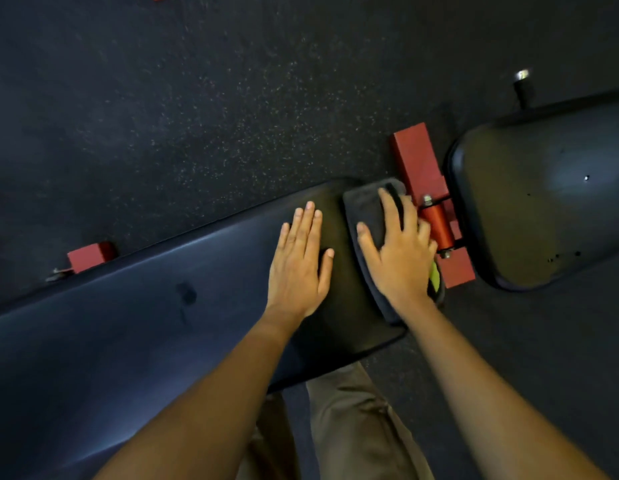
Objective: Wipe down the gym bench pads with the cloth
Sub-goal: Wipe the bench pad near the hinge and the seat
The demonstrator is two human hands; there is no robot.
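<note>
Just beside the hinge [438, 223], on the end of the long pad [128, 306], the cloth [365, 209] lay folded flat, dark on dark vinyl. My right hand [400, 251] sat on top of it, fingers spread and nearly straight, pressing it down rather than gripping it. My left hand [297, 261] lay flat and bare on the same pad, a little farther from the hinge, holding nothing.

To wipe well from here, I judged I should keep the palm's weight even and draw the cloth away from the hinge in overlapping strokes across the full width, with the free hand bracing the bench. The cloth's edge was close to the hinge and could snag there. A dull smudge [187, 292] well away from the hinge looked due a firmer pass. Something yellow-green [434, 277] showed under the right hand's heel, hinge side; I could not tell what it was.

I counted two pads, the long one and a short pad [543, 202] beyond the hinge, plus one cloth, one hinge and two hands.
</note>
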